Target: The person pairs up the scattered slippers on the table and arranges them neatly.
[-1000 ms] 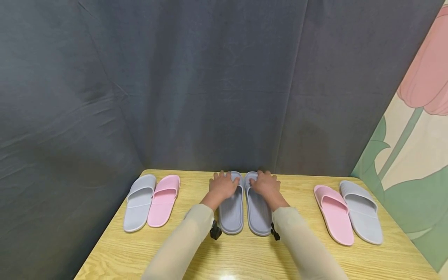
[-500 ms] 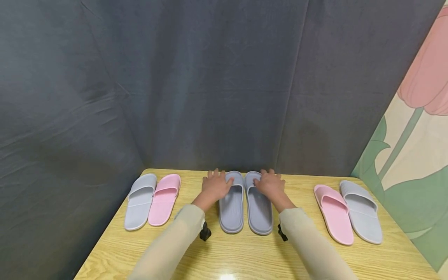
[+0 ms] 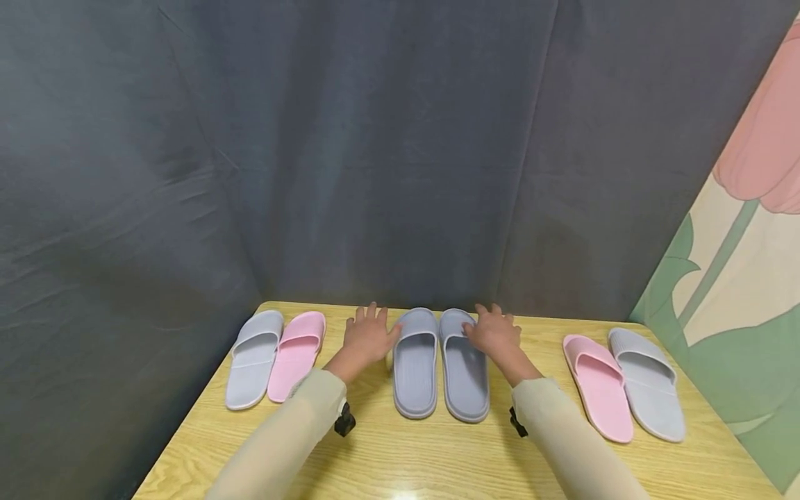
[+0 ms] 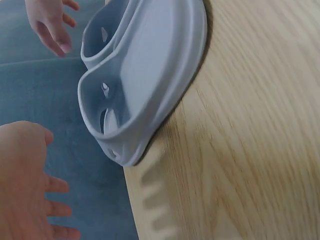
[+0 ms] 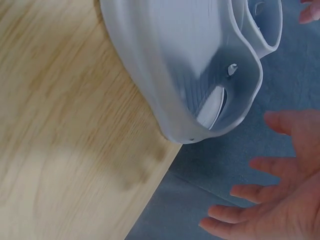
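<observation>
Two grey-purple slippers lie side by side at the middle of the table, toes toward the far edge. My left hand is just left of the left slipper, fingers spread. In the left wrist view a gap shows between that hand and the slipper. My right hand is by the toe of the right slipper, its thumb overlapping the strap in the head view. The right wrist view shows this hand apart from the slipper, fingers loosely extended. Neither hand holds anything.
On the left of the wooden table lie a light grey slipper and a pink slipper. Another pink slipper and light grey slipper lie on the right. A dark curtain hangs behind the table.
Both hands have drawn apart from the middle slippers, the left hand leftward and the right hand rightward. The slippers stay in place; the head view has shifted slightly.
</observation>
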Demonstrator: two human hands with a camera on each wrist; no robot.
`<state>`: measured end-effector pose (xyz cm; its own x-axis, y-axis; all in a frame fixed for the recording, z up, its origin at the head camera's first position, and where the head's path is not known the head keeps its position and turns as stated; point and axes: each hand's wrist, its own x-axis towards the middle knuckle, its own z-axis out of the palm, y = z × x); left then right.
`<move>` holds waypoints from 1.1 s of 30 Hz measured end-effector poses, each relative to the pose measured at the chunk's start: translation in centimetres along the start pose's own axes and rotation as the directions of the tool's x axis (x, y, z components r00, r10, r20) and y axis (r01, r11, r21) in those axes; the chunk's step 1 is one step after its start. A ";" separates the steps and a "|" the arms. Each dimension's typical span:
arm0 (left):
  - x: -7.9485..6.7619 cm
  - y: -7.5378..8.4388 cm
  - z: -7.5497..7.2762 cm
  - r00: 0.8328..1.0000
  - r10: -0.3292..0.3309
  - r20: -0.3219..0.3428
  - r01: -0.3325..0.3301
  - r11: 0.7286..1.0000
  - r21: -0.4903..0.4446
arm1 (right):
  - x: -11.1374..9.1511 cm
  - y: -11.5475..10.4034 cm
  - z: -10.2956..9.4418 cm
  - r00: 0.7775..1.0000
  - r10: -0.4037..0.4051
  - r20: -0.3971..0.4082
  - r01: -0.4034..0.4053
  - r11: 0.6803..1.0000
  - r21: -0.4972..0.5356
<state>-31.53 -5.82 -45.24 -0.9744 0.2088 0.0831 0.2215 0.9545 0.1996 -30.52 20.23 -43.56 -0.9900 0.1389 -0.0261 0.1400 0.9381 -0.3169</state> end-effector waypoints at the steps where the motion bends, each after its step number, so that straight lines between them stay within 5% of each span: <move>1: 0.0 -0.3 0.0 1.000 -0.003 -0.004 0.003 1.000 -0.003 | 0.0 0.1 -0.1 1.000 -0.002 0.001 0.002 1.000 0.001; 15: -0.7 -3.7 -0.6 0.999 -0.032 -0.043 0.033 0.999 0.021 | -0.9 2.2 -0.7 0.997 -0.061 -0.044 0.061 0.998 -0.008; 33: -1.2 -6.9 -0.8 0.995 -0.097 -0.039 0.095 0.995 -0.041 | -1.0 5.0 -1.1 0.998 -0.032 -0.047 0.030 0.999 -0.035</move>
<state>-31.85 -12.83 -45.96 -0.9891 0.1067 0.1014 0.1288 0.9606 0.2463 -28.81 25.13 -44.11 -0.9919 0.1240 0.0289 0.1108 0.9524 -0.2841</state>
